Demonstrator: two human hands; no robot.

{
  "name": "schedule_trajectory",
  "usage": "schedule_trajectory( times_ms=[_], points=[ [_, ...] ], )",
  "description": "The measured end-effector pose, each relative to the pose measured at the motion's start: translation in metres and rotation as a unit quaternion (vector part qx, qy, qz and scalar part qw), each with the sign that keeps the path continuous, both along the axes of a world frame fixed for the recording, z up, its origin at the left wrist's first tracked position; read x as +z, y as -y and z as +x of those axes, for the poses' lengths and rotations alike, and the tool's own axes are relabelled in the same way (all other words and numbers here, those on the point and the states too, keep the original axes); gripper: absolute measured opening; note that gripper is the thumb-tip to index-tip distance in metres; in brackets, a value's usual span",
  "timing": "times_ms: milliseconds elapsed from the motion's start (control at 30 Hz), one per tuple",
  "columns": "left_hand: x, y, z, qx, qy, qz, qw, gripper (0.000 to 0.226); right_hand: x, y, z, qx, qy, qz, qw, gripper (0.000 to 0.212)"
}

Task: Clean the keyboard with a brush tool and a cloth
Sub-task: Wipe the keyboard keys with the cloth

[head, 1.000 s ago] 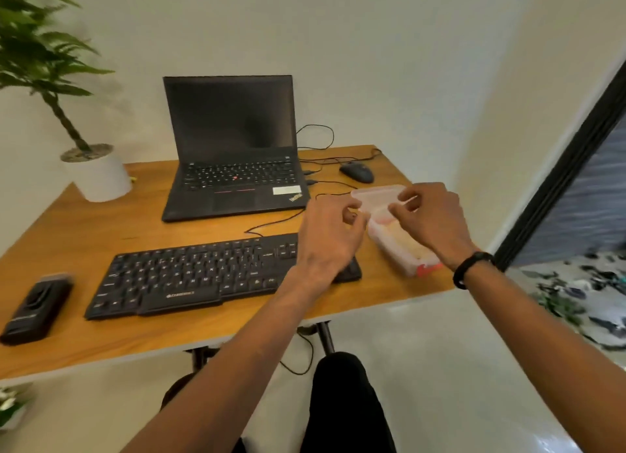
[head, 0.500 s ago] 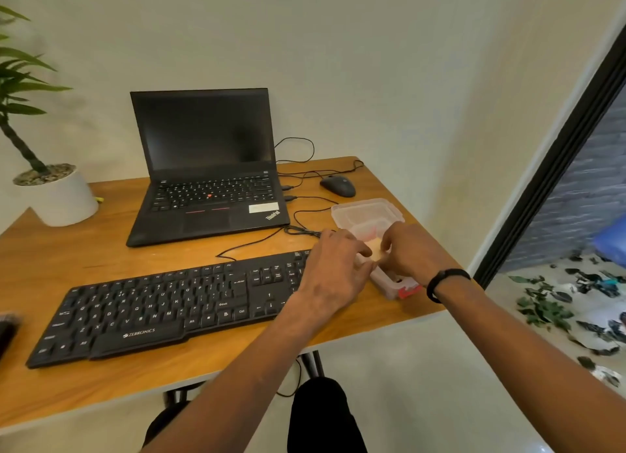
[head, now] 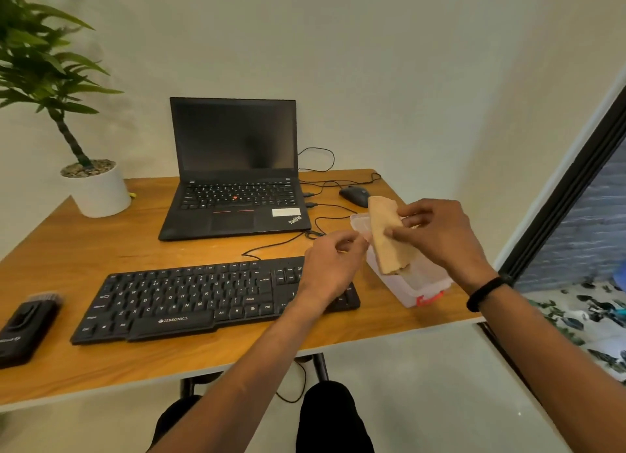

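Note:
A black keyboard [head: 189,300] lies along the front of the wooden desk [head: 101,249]. My right hand [head: 437,235] pinches a folded tan cloth [head: 386,239] and holds it up above a clear plastic box [head: 420,279] at the desk's right end. My left hand [head: 333,266] hovers over the keyboard's right end, fingers curled near the box rim and the cloth's lower edge; whether it touches them I cannot tell. A black brush tool [head: 25,324] lies at the desk's left edge.
An open black laptop [head: 233,174] stands behind the keyboard. A black mouse [head: 355,195] and cables lie at the back right. A white potted plant [head: 95,188] occupies the back left corner. A dark door frame [head: 562,195] runs down the right.
My right hand has lifted the folded cloth out of the plastic box. My left hand has drawn back slightly from the box. The view has shifted left, bringing the brush tool back in.

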State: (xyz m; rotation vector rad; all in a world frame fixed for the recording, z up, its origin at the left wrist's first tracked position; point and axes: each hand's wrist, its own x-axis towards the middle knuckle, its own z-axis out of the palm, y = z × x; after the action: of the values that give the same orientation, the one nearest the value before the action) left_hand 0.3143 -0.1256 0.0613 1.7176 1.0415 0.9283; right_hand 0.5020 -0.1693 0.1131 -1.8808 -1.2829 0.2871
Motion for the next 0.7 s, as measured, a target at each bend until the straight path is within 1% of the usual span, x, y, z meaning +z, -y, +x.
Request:
schedule_trajectory(
  times_ms=[67, 133, 233, 267, 300, 333, 367, 400, 433, 467, 533, 567, 600, 633, 667, 700],
  points=[
    [0.007, 0.007, -0.011, -0.006, 0.091, -0.073, 0.993, 0.047, 0.005, 0.007, -0.024, 0.036, -0.096, 0.007, 0.995, 0.046],
    [0.015, 0.015, -0.029, 0.001, 0.159, -0.128, 0.979, 0.039, 0.004, 0.014, -0.051, 0.069, -0.151, 0.009, 0.986, 0.049],
    [0.017, 0.025, -0.062, 0.016, 0.194, -0.159, 0.968, 0.027, -0.006, 0.023, -0.088, 0.104, -0.244, -0.01, 0.964, 0.06],
    [0.015, 0.027, -0.074, 0.02, 0.199, -0.167, 0.965, 0.025, -0.012, 0.024, -0.098, 0.117, -0.291, -0.027, 0.949, 0.064],
    [0.012, 0.03, -0.088, 0.023, 0.206, -0.176, 0.962, 0.025, -0.017, 0.026, -0.107, 0.134, -0.35, -0.046, 0.926, 0.068],
    [0.009, 0.032, -0.1, 0.023, 0.211, -0.185, 0.96, 0.025, -0.024, 0.026, -0.115, 0.153, -0.416, -0.066, 0.894, 0.071],
    [0.005, 0.033, -0.111, 0.019, 0.217, -0.193, 0.957, 0.025, -0.028, 0.026, -0.12, 0.176, -0.479, -0.086, 0.855, 0.068],
    [0.0, 0.035, -0.121, 0.016, 0.223, -0.201, 0.954, 0.025, -0.033, 0.027, -0.126, 0.2, -0.524, -0.107, 0.821, 0.061],
    [-0.004, 0.037, -0.129, 0.015, 0.226, -0.207, 0.952, 0.026, -0.037, 0.028, -0.132, 0.215, -0.548, -0.127, 0.799, 0.053],
    [-0.007, 0.039, -0.136, 0.015, 0.227, -0.209, 0.951, 0.026, -0.041, 0.028, -0.138, 0.22, -0.551, -0.145, 0.792, 0.047],
    [-0.013, 0.042, -0.144, 0.014, 0.218, -0.19, 0.957, 0.026, -0.048, 0.025, -0.147, 0.211, -0.529, -0.164, 0.806, 0.044],
    [-0.015, 0.042, -0.146, 0.018, 0.202, -0.162, 0.966, 0.026, -0.05, 0.022, -0.151, 0.201, -0.518, -0.16, 0.816, 0.045],
    [-0.018, 0.042, -0.147, 0.027, 0.16, -0.113, 0.98, 0.028, -0.051, 0.019, -0.152, 0.187, -0.507, -0.147, 0.829, 0.046],
    [-0.02, 0.041, -0.148, 0.046, 0.085, -0.045, 0.994, 0.032, -0.05, 0.014, -0.151, 0.165, -0.491, -0.124, 0.846, 0.046],
    [-0.023, 0.04, -0.147, 0.073, -0.012, 0.028, 0.997, 0.037, -0.046, 0.011, -0.149, 0.138, -0.467, -0.098, 0.868, 0.045],
    [-0.027, 0.04, -0.147, 0.097, -0.104, 0.101, 0.985, 0.043, -0.04, 0.007, -0.145, 0.109, -0.43, -0.073, 0.893, 0.043]
  ],
)
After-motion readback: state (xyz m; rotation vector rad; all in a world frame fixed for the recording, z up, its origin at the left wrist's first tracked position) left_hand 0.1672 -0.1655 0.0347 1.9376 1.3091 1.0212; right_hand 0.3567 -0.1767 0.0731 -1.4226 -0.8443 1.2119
